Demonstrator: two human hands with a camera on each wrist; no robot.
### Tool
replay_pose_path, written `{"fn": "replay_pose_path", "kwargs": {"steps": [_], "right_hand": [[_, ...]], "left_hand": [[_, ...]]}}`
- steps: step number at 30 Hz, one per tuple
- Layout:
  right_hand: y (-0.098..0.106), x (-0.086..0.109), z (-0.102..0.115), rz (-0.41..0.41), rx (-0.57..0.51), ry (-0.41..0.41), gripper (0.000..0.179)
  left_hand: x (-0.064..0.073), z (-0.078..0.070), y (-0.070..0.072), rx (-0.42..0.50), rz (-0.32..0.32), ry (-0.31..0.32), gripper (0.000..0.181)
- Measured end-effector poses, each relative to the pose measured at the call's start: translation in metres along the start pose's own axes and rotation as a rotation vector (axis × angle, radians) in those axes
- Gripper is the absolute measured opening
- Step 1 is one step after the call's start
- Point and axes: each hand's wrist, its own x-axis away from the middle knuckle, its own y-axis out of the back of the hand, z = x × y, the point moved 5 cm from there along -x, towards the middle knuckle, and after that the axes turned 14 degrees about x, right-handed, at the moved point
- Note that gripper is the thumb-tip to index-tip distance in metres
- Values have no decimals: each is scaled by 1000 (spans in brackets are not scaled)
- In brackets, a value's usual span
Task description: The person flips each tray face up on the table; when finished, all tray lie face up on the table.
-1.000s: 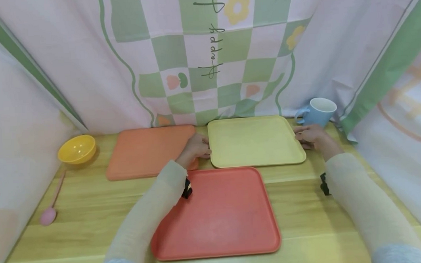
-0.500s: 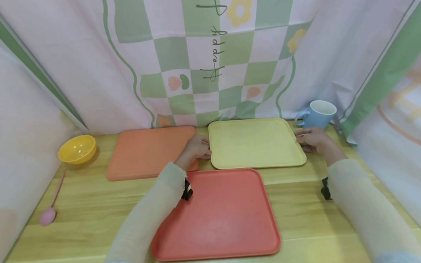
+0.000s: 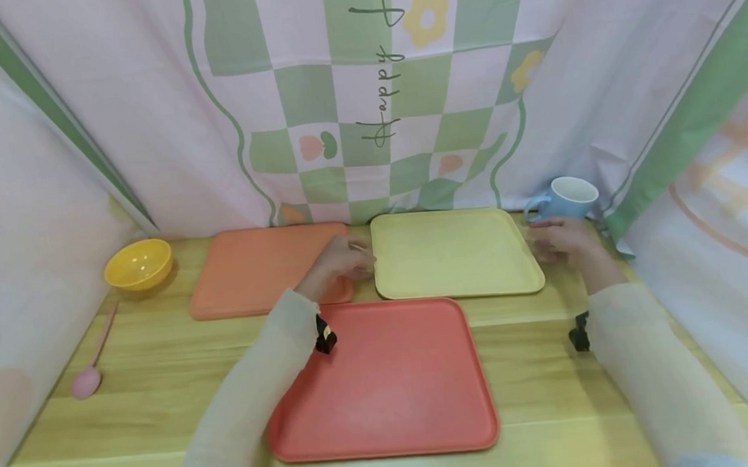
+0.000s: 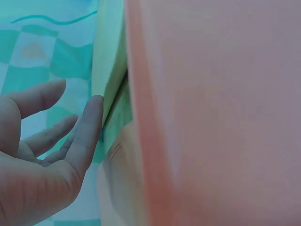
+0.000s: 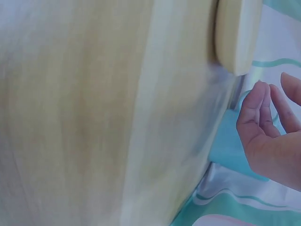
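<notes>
A yellow tray [image 3: 454,254] lies flat near the back of the table, between both hands. My left hand [image 3: 340,258] hovers at its left edge, above the right end of the orange tray [image 3: 255,271]. In the left wrist view the left hand's thumb and fingers [image 4: 89,125] are spread, and one fingertip appears close to the yellow tray's rim. Beyond the tray's right edge is my right hand [image 3: 561,239], in front of the blue mug [image 3: 569,198]. Loosely bent fingers [image 5: 251,106] hold nothing in the right wrist view, apart from the yellow tray.
In front of the other two trays lies a larger red tray [image 3: 388,381]. At the far left stand a yellow bowl [image 3: 139,265] and, nearer, a pink spoon [image 3: 86,382]. Patterned curtains [image 3: 306,96] enclose the wooden table [image 3: 541,387] at the back and sides.
Both hands have lifted a little and drawn slightly outward from the yellow tray's sides, and their fingers have loosened. The yellow tray stays in place.
</notes>
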Motion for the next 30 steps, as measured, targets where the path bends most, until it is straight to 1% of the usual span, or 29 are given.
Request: {"fn": "replay_pose_path", "kwargs": {"steps": [2,4,6,7,11,13,15,18,22,25,30], "right_hand": [[-2,4,7,7,3,14,25],[-6,8,14,12,20,22,20],[-12,10,21,21,40,34,9],[-15,11,24,26,53,40,10],[-28,11,36,40,107,65,43],[-34,10,42,47,133,79,54],[-39,9,47,54,146,93,59],[-47,9,53,64,168,110,60],[-61,10,59,99,152,112,60],[-74,11,63,128,117,113,60],[-93,11,73,146,83,124,60]], "left_hand": [[1,-1,6,2,-3,-9,51],[3,-2,11,8,-5,-14,51],[4,-4,16,13,-9,-12,51],[4,-4,19,15,-11,-11,52],[6,-6,29,35,-26,0,53],[9,-7,34,58,-38,6,53],[12,-8,38,71,-53,7,52],[16,-8,45,77,-77,5,50],[19,-6,53,70,-89,-4,50],[23,-3,60,65,-95,-15,50],[33,-1,73,104,-104,-53,51]]}}
